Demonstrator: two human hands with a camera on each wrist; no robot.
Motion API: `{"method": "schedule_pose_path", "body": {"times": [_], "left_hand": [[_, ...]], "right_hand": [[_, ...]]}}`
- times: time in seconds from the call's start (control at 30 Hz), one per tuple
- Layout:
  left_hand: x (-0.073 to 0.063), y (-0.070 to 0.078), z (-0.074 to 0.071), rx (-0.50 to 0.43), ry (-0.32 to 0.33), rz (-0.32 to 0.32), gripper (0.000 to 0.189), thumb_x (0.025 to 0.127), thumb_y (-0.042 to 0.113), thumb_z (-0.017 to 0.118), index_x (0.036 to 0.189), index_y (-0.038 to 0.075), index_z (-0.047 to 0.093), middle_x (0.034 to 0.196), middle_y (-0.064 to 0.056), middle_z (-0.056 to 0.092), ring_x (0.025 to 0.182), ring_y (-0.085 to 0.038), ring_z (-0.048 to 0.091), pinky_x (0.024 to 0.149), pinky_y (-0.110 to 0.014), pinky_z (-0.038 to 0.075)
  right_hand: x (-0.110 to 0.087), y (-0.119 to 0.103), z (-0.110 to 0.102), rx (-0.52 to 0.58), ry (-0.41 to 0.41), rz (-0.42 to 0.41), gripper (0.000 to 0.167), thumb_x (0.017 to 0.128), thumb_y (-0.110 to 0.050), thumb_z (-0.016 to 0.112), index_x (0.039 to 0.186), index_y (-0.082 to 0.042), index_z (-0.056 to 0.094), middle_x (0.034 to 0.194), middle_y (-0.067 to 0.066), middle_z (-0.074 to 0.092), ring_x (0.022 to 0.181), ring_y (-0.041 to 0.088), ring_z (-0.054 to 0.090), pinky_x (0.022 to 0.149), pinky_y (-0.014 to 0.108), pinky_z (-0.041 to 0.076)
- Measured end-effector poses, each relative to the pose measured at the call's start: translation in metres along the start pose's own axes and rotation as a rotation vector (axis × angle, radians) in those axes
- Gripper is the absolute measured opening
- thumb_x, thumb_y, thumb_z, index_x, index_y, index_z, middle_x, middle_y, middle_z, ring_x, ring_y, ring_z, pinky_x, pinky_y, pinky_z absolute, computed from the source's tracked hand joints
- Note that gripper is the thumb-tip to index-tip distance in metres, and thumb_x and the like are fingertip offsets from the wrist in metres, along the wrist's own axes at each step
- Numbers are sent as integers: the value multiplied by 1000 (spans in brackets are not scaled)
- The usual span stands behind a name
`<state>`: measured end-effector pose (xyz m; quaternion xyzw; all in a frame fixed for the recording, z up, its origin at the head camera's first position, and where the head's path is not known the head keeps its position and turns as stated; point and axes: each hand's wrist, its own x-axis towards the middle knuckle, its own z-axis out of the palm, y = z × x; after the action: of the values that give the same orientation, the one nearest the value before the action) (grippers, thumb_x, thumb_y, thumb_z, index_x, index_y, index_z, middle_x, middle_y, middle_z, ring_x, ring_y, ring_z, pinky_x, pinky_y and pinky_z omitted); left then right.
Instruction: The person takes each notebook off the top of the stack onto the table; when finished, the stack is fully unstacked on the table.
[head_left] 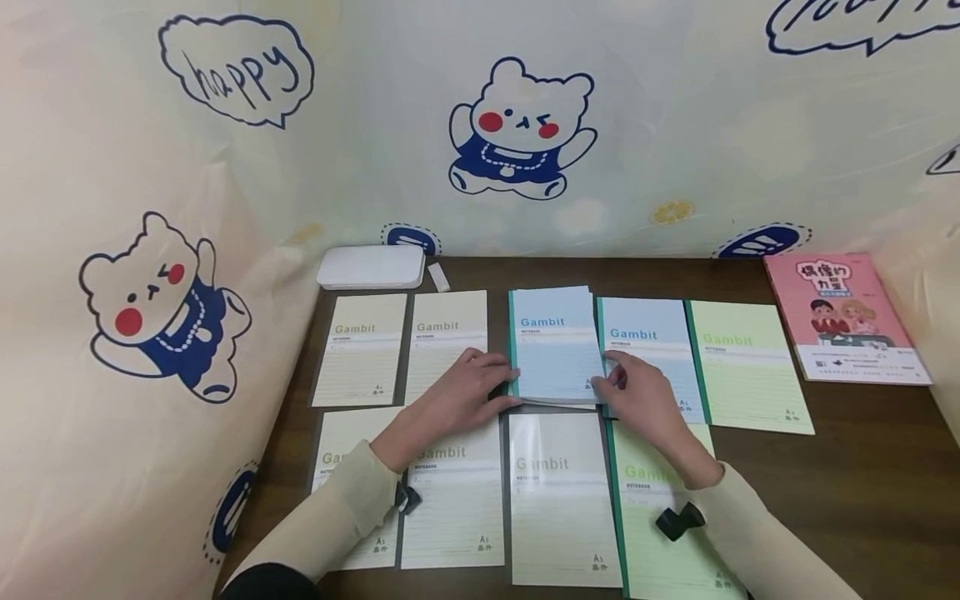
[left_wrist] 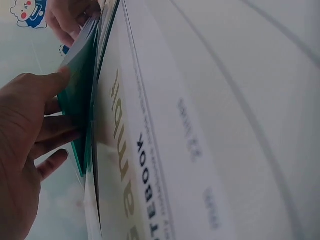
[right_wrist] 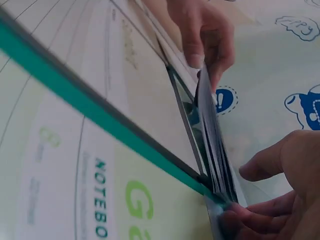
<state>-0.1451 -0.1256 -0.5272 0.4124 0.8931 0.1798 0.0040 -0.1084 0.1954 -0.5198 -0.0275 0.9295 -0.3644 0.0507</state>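
Note:
A blue Gambit notebook (head_left: 555,346) with a teal spine lies on top of a small stack, its page edges layered in the right wrist view. My left hand (head_left: 472,390) grips the stack's left side; in the left wrist view its thumb lies over the teal spine (left_wrist: 80,105) and fingers reach to the lower edge. At the lower right corner, my right hand (head_left: 643,402) holds the stack's edge between thumb and fingers. Under that hand is part of a second blue notebook (head_left: 648,321). A grey-spined notebook (head_left: 562,508) lies just in front.
Cream notebooks (head_left: 360,350) lie in two rows at left. Green notebooks (head_left: 750,358) are to the right and front right. A pink book (head_left: 847,312) sits at the far right. A white case (head_left: 371,267) and a small white block (head_left: 438,277) stand at the back against the patterned curtain.

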Motion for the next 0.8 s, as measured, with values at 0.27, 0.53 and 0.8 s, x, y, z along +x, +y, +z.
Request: {"method": "schedule_pose_path", "body": {"times": [0.27, 0.53, 0.8], "left_hand": [[0, -2, -2, -22, 36, -14, 45, 108, 38, 73, 141, 7, 72, 136, -10, 77, 133, -28, 67, 113, -47, 46], [1, 0, 0, -29, -16, -25, 43, 108, 41, 73, 138, 9, 73, 135, -6, 77, 133, -25, 67, 113, -46, 45], [2, -1, 1, -23, -62, -35, 48, 105, 33, 78, 146, 11, 70, 141, -5, 75, 138, -25, 65, 118, -46, 45]], "right_hand": [[1, 4, -6, 122, -116, 67, 52, 108, -27, 67, 150, 4, 63, 71, 3, 69, 61, 18, 63, 58, 28, 46], [9, 8, -8, 424, -166, 255, 50, 105, -23, 74, 146, 4, 63, 74, 8, 69, 64, 19, 65, 60, 26, 50], [9, 12, -14, 544, -177, 331, 39, 106, -20, 71, 136, 3, 65, 81, 7, 71, 65, 16, 62, 57, 25, 47]]}}
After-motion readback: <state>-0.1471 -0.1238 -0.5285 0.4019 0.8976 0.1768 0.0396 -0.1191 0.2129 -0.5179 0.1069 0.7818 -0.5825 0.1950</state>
